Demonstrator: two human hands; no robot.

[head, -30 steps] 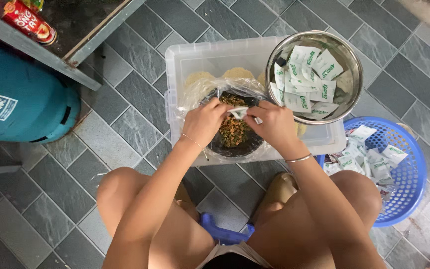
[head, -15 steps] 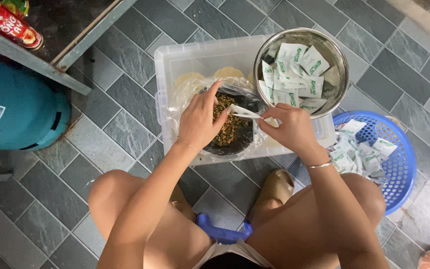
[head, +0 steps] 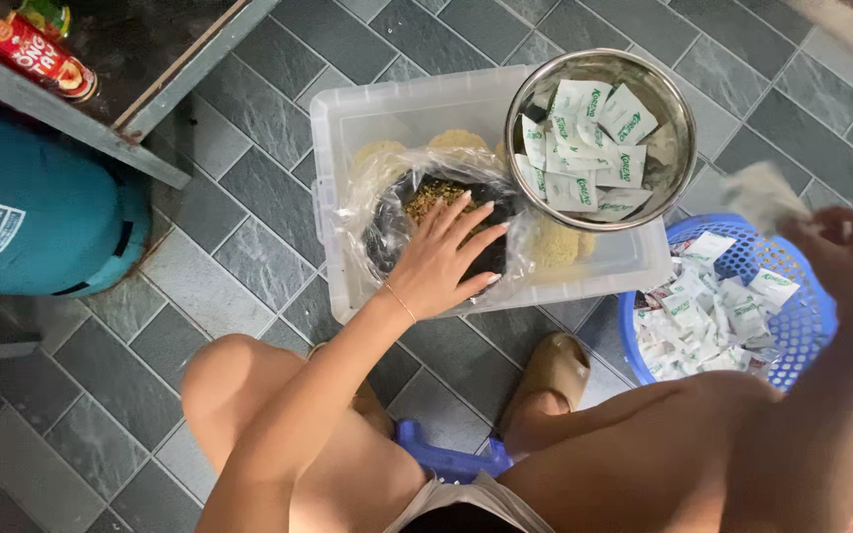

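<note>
blk bowl (head: 417,237) | silver bowl (head: 678,109), wht/grn sachets (head: 584,128) | blue basket (head: 802,341) | teal cylinder (head: 41,217)

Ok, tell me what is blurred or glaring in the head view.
Head view: the right hand and the pale sachet at its fingers are smeared by motion blur; the left hand on the bagged black bowl is sharp; the steel bowl rim shows mild glare; light is soft and even.

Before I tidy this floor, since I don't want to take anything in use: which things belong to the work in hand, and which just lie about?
In use:
left hand on the black bowl in its clear bag
right hand above the blue basket, sachet blurred beside it
steel bowl of sachets
clear tub

Lying about:
teal cylinder
red can
</note>
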